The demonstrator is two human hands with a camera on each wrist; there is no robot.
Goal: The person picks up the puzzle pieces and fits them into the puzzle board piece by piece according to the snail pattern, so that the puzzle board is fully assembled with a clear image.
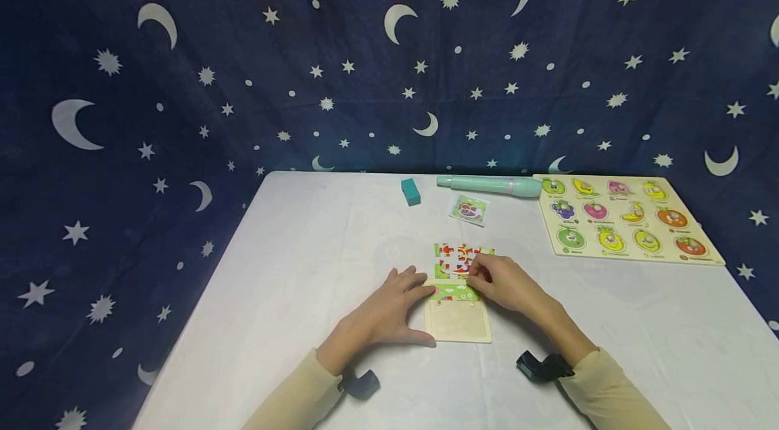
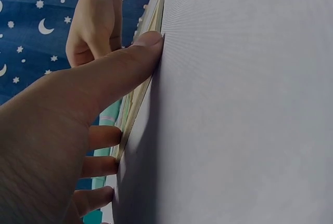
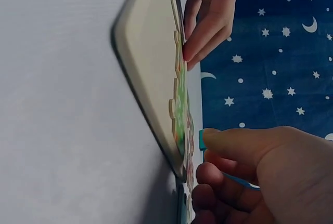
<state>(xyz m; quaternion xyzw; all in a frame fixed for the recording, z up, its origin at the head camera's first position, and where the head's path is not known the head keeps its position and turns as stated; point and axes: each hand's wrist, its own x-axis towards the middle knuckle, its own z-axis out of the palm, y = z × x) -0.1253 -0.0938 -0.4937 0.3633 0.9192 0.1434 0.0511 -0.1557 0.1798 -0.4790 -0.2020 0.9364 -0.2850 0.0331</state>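
Observation:
A small wooden puzzle tray (image 1: 458,322) lies in front of me, its upper part filled with a strip of green picture pieces (image 1: 453,292). My left hand (image 1: 395,308) spreads across the tray's left edge, thumb at the near corner and fingertips along the picture strip. In the left wrist view, that thumb (image 2: 148,39) lies against the tray's edge. Loose red, white and green puzzle pieces (image 1: 444,261) lie just beyond the tray. My right hand (image 1: 502,281) is over their right side, thumb and forefinger close together; I cannot tell whether a piece is between them.
Farther back are a teal block (image 1: 410,192), a small square picture card (image 1: 469,209) and a mint-green pen-shaped object (image 1: 487,185). A fruit puzzle board (image 1: 633,217) lies at the back right. A dark blue star-patterned cloth (image 1: 365,112) hangs behind the white table (image 1: 304,268).

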